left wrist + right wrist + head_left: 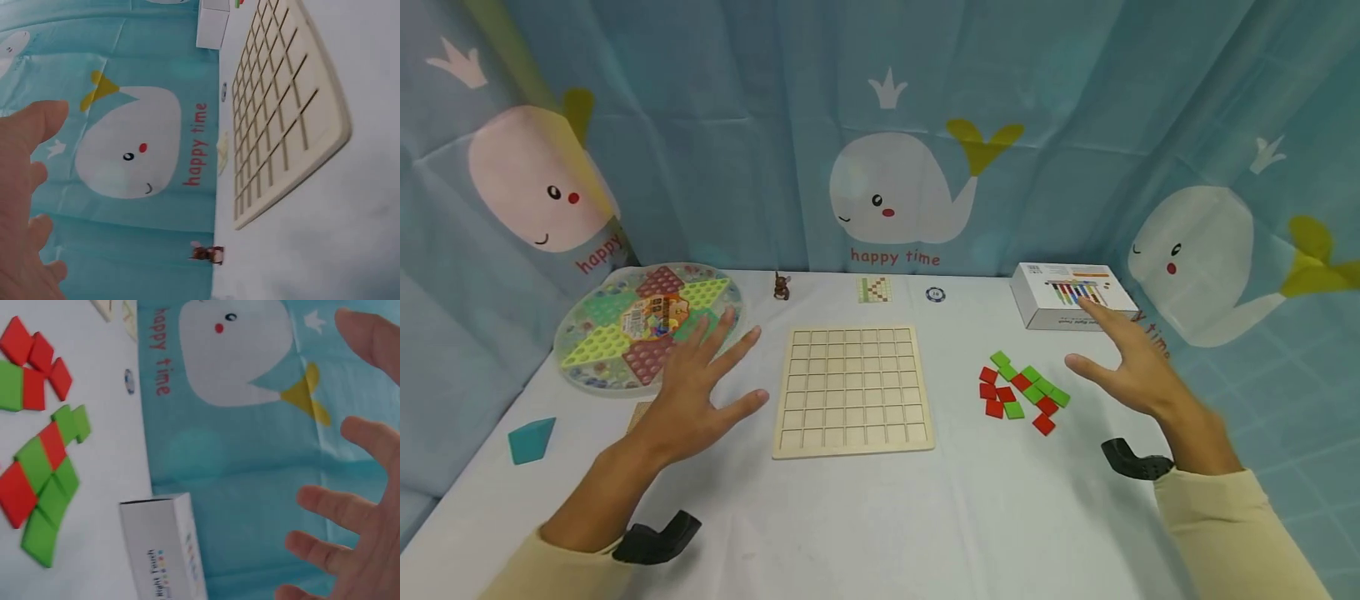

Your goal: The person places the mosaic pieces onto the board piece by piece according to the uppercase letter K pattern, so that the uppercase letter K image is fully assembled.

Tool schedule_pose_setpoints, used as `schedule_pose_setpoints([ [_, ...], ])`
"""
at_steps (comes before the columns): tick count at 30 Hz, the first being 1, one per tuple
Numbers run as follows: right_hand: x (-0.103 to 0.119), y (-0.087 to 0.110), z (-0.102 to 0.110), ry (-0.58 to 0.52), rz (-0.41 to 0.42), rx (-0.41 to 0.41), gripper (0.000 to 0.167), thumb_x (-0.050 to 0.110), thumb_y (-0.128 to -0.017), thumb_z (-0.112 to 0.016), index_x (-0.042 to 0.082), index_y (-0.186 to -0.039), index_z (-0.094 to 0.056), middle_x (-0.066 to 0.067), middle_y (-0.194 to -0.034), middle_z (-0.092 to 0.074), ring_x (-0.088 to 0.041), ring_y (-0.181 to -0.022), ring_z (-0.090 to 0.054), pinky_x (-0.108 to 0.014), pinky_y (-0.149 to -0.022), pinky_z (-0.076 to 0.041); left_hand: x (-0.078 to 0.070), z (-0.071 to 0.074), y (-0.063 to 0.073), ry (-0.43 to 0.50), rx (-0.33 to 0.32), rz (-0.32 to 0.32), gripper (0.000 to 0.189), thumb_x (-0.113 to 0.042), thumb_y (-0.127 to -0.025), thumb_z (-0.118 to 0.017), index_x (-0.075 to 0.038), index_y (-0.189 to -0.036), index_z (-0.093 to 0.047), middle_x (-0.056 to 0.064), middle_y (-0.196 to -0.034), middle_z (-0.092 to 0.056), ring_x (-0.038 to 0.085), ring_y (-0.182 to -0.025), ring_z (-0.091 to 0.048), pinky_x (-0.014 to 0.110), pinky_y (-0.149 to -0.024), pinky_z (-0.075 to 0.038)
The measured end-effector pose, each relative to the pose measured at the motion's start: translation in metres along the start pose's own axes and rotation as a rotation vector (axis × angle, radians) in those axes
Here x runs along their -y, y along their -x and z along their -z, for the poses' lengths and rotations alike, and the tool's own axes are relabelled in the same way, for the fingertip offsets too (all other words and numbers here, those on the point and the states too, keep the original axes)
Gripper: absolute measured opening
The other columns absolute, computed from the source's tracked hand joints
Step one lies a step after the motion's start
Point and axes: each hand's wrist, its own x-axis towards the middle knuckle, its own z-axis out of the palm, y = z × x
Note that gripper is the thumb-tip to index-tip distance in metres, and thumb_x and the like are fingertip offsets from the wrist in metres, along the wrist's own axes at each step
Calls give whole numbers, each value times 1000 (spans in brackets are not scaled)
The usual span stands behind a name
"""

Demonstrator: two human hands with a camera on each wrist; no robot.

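My left hand [688, 404] hovers over the left of the table with its fingers spread, holding nothing. It overlaps the lower right of a round star-patterned game board [598, 346] in the head view. To its right lies a square wooden grid board [853, 392], its cells bare. My right hand [1131, 367] is raised at the right, fingers extended and nothing in them. Left of it, red and green square tiles [1033, 392] lie loosely scattered on the cloth. Its fingertips overlap a white box [1067, 296] in the head view.
Along the back stand a small brown mouse figurine [782, 287], a patterned card [874, 290] and a round chip [935, 294]. A teal piece [531, 440] lies at the left edge. A whale-printed curtain [737, 167] encloses the back and sides of the white table [865, 533].
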Motion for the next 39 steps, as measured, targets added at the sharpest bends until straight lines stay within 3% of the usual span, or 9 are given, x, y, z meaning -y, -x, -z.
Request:
schedule_pose_setpoints([
  [4, -9, 6, -9, -45, -31, 17, 83, 33, -86, -70, 21, -155, -24, -24, -153, -24, -51, -133, -22, -80, -90, -19, 8, -17, 8, 135, 67, 24, 73, -36, -87, -71, -25, -150, -38, 8, -159, -16, 37, -144, -2, 72, -103, -4],
  [9, -20, 14, -18, -108, -132, 35, 81, 36, -89, -67, 24, -155, -23, -24, -152, -26, -51, -132, -24, -76, -92, -23, 17, -39, 14, 273, 184, 69, 70, -32, -85, -74, -18, -147, -45, 7, -157, -24, 37, -144, -6, 72, -102, -11],
  [14, -31, 16, -30, -147, -183, 43, 80, 40, -90, -65, 24, -155, -23, -26, -150, -30, -51, -130, -26, -72, -96, -24, 25, -56, 18, 315, 231, 63, 62, -31, -83, -76, -15, -139, -55, 10, -154, -32, 42, -142, -11, 72, -101, -13],
  [21, -46, 20, -43, -172, -207, 81, 77, 42, -92, -62, 19, -155, -24, -26, -148, -34, -49, -130, -28, -71, -97, -25, 34, -74, 22, 306, 241, 51, 53, -33, -83, -76, -13, -130, -64, 12, -150, -37, 47, -140, -14, 73, -99, -13],
  [30, -64, 25, -60, -237, -244, 136, 71, 35, -94, -61, 13, -153, -27, -27, -145, -37, -48, -131, -29, -69, -98, -26, 41, -86, 25, 272, 233, 70, 50, -41, -81, -76, -16, -124, -69, 10, -150, -38, 44, -141, -13, 71, -100, -7],
  [39, -80, 33, -78, -243, -305, 161, 76, 37, -89, -68, 8, -150, -34, -26, -148, -35, -46, -137, -23, -68, -102, -22, 41, -92, 25, 148, 261, 54, 60, -51, -80, -73, -17, -129, -65, 11, -151, -37, 45, -140, -16, 68, -102, -3],
])
